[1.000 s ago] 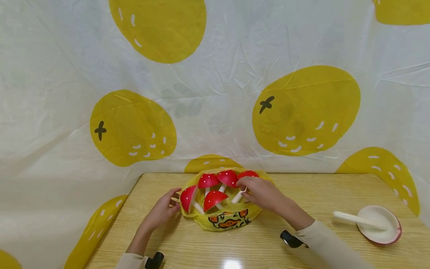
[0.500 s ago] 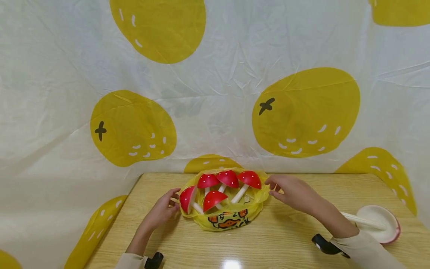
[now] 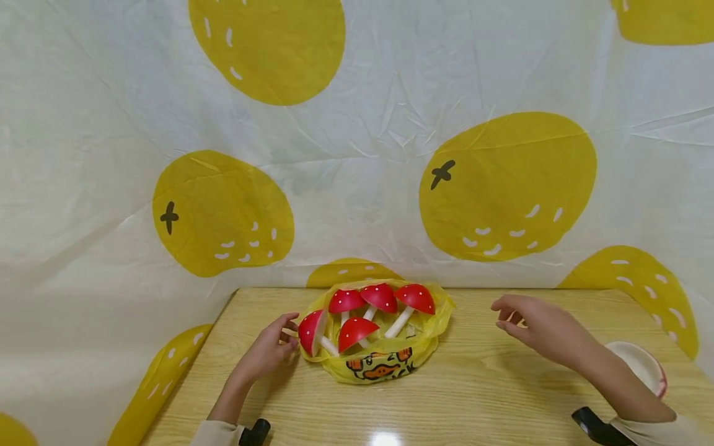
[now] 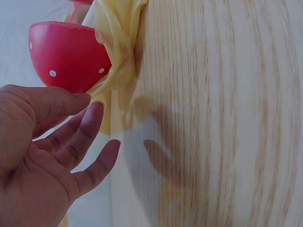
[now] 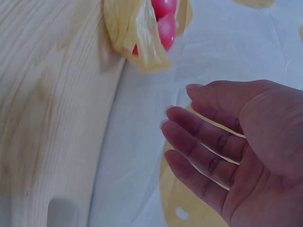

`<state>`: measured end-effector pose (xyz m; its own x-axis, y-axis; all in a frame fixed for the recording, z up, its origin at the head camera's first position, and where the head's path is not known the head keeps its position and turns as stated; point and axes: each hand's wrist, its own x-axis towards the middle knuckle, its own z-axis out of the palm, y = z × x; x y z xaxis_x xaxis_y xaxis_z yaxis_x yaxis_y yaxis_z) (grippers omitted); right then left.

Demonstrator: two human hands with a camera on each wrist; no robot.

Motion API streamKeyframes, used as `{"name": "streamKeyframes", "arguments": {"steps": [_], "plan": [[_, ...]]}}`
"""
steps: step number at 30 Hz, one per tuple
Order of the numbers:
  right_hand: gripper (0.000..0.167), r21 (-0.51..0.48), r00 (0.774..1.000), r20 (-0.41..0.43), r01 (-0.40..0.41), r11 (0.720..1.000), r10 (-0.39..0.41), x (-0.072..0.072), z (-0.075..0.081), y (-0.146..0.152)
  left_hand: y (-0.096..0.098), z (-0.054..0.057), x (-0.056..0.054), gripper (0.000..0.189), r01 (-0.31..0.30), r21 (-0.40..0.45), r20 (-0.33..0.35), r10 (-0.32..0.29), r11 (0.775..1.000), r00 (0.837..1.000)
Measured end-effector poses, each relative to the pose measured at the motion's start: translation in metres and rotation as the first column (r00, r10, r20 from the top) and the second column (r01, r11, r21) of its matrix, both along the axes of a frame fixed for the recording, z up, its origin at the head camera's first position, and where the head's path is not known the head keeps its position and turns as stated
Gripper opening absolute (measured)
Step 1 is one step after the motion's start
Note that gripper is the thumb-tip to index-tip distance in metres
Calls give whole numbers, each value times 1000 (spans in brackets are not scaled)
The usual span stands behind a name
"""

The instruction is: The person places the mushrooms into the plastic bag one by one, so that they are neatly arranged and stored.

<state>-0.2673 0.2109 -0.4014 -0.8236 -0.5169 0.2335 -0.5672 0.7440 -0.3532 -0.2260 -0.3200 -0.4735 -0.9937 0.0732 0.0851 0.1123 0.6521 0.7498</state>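
Observation:
A yellow plastic bag (image 3: 380, 368) with a printed cartoon face sits open on the table, holding several toy mushrooms (image 3: 357, 332) with white-dotted red caps and white stems. At the bag's left rim is my left hand (image 3: 268, 348). In the left wrist view its thumb and a finger (image 4: 96, 111) pinch the rim, just below a red mushroom cap (image 4: 66, 54). My right hand (image 3: 538, 328) hovers right of the bag, clear of it, fingers loosely bent and holding nothing. Another mushroom (image 3: 641, 365) lies cap-down at the right, its stem hidden behind my right forearm.
A wooden table (image 3: 474, 396) spans the front. Directly behind it hangs a white curtain (image 3: 357, 204) with yellow fruit prints, close to the bag's back side. Black wrist cameras (image 3: 599, 427) sit on both wrists.
My right hand has let go of the rightmost mushroom in the bag and moved right, over toward the mushroom outside the bag. My left hand stays at the bag's left rim.

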Motion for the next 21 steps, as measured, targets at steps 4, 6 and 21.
{"name": "streamKeyframes", "arguments": {"steps": [4, 6, 21], "plan": [[25, 10, 999, 39, 32, 999, -33, 2, -2, 18, 0, 0, 1, 60, -4, 5, 1, 4, 1000, 1000], [25, 17, 998, 53, 40, 999, -40, 2, -4, 27, -1, 1, 1, 60, -6, 7, 5, 6, 1000, 1000], [23, 45, 991, 31, 127, 991, -128, 12, -22, 77, -5, 3, 5, 60, -6, -5, 3, 6, 1000, 1000]]}}
